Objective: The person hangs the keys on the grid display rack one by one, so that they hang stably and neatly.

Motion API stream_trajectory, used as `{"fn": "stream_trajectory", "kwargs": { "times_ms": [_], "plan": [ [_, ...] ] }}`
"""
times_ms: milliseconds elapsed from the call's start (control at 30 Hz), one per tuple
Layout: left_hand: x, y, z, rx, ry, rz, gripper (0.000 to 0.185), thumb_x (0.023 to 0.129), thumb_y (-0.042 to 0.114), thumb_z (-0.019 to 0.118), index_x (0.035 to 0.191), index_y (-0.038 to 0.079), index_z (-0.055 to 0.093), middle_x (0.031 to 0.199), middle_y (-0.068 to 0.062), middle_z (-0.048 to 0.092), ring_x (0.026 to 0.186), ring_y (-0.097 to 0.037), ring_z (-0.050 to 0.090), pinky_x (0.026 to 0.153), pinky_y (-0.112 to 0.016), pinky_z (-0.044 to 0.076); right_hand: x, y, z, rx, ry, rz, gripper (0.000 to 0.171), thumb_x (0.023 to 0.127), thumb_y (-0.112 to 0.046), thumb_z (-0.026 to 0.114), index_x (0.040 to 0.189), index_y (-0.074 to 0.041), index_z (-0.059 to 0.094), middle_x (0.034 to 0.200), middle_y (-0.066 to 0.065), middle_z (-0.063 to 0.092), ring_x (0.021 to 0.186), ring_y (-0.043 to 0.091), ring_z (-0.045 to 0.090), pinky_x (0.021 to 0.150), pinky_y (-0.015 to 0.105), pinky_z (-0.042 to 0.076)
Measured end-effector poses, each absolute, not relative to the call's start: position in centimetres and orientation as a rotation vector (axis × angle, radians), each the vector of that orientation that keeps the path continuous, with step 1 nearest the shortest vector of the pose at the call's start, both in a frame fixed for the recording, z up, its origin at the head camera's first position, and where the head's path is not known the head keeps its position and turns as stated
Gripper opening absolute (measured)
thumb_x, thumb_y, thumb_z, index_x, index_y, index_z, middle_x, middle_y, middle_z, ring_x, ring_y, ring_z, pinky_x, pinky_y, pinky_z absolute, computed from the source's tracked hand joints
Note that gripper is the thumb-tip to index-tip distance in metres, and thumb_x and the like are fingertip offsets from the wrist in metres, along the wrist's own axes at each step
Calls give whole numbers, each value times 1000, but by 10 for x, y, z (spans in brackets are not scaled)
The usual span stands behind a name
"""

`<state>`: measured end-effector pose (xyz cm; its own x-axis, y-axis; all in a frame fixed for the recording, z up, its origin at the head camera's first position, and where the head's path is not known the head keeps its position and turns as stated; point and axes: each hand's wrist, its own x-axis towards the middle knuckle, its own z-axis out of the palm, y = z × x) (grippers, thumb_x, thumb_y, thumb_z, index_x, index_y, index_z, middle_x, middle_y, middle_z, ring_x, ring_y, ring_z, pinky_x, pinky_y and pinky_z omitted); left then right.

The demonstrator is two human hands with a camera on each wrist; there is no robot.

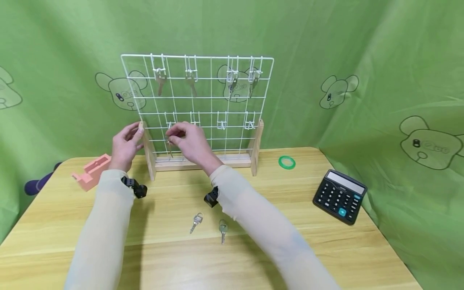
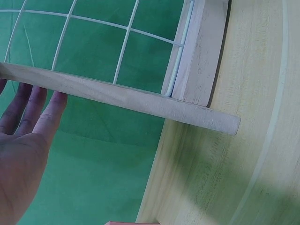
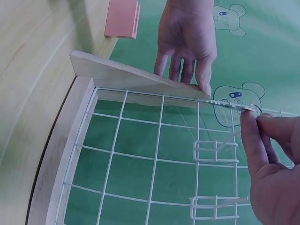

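Clearly, the work was about half finished when I looked. The yellow wooden table (image 1: 290, 241) carried a white wire rack (image 1: 197, 108) in a wooden stand, and four keys already hung on its top row of hooks. The lower row had four hooks too. The left hand (image 1: 125, 147) rested with straight, relaxed fingers against the left wooden post (image 1: 148, 151), holding the rack steady. The right hand (image 1: 190, 141) pinched a key (image 1: 169, 147) between thumb and fingertips, just at the first lower hook (image 1: 170, 121); I could not tell if it was hung already. Two more keys, one silver (image 1: 196, 222) and one greenish (image 1: 222, 230), lay on the table near the forearms, so I judged three lower hooks were left to fill.
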<state>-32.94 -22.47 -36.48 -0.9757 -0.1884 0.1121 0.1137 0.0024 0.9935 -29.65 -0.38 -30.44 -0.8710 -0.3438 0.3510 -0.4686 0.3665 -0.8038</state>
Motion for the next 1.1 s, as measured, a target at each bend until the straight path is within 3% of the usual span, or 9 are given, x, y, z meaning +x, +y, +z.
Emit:
{"fn": "stream_trajectory", "kwargs": {
  "times_ms": [467, 1100],
  "plan": [
    [-330, -224, -366, 85, -2055, -2088, 52, 96, 29, 63, 144, 16, 49, 147, -13, 45, 129, -28, 47, 97, -31, 53, -309, -11, -309, 566, -2400, 1594, 15, 91, 2, 67, 105, -2, 70, 94, 0, 62, 87, 12, 59, 74, 12, 54],
    [-329, -223, -364, 93, -2095, -2045, 53, 96, 33, 62, 145, 18, 49, 147, -12, 45, 129, -28, 47, 100, -35, 51, -315, -23, -316, 547, -2437, 1356, 18, 90, 5, 65, 106, -3, 69, 98, 2, 60, 91, 11, 57, 77, 6, 49]
  ]
}}
